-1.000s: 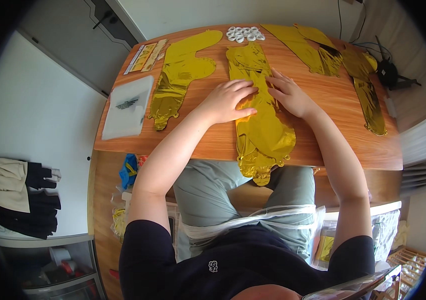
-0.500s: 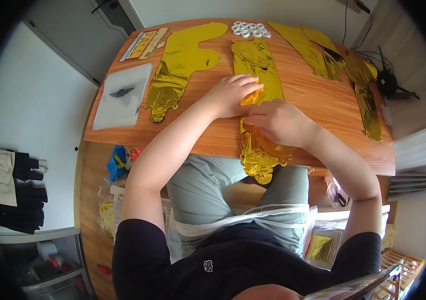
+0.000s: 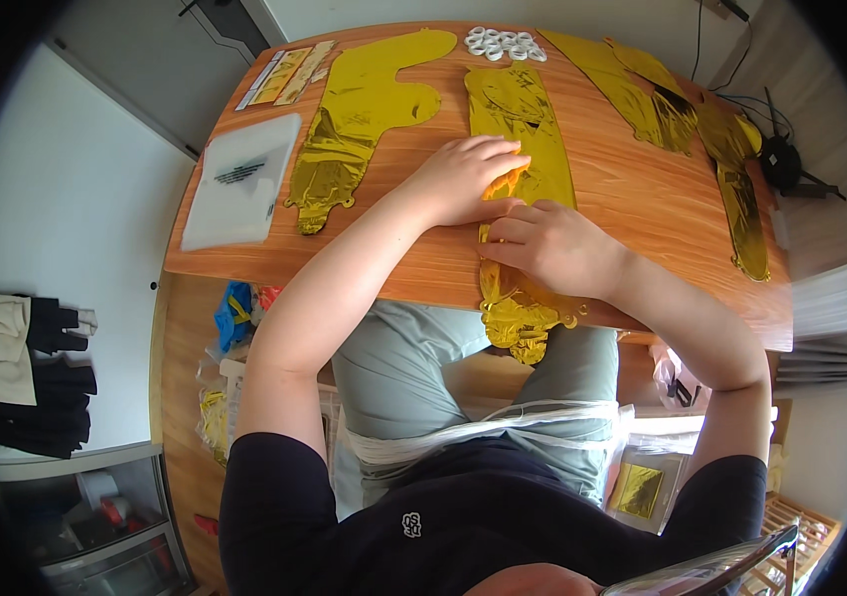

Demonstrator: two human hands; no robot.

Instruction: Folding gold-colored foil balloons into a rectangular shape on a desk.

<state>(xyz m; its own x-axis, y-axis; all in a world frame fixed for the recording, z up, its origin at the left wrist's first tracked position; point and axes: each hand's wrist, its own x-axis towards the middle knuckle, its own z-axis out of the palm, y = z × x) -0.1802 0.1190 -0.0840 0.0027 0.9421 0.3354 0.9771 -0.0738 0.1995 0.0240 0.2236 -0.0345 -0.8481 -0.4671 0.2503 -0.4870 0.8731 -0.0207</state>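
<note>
A flat gold foil balloon [image 3: 535, 184] runs up the middle of the table. Its crumpled lower end hangs over the front edge above my lap. My left hand [image 3: 468, 179] is closed over a fold of it, fingertips curled where the foil reflects orange. Just below and to the right, my right hand [image 3: 557, 246] pinches the same balloon, thumb and fingers pressed together. The two hands nearly touch, and the foil under my palms is hidden. To the left lies another foil balloon [image 3: 374, 94], flat and creased at its lower end.
White rings [image 3: 506, 45] sit at the far edge. More foil balloons [image 3: 632, 99] lie at the right, near a black stand [image 3: 781, 164]. A clear plastic bag with dark strips [image 3: 242, 184] and paper packets [image 3: 284, 79] are at the left of the wooden table [image 3: 403, 263].
The whole view has shifted slightly, with the table sitting a little higher in the picture. My hands keep their hold on the balloon, the fingers moving only slightly.
</note>
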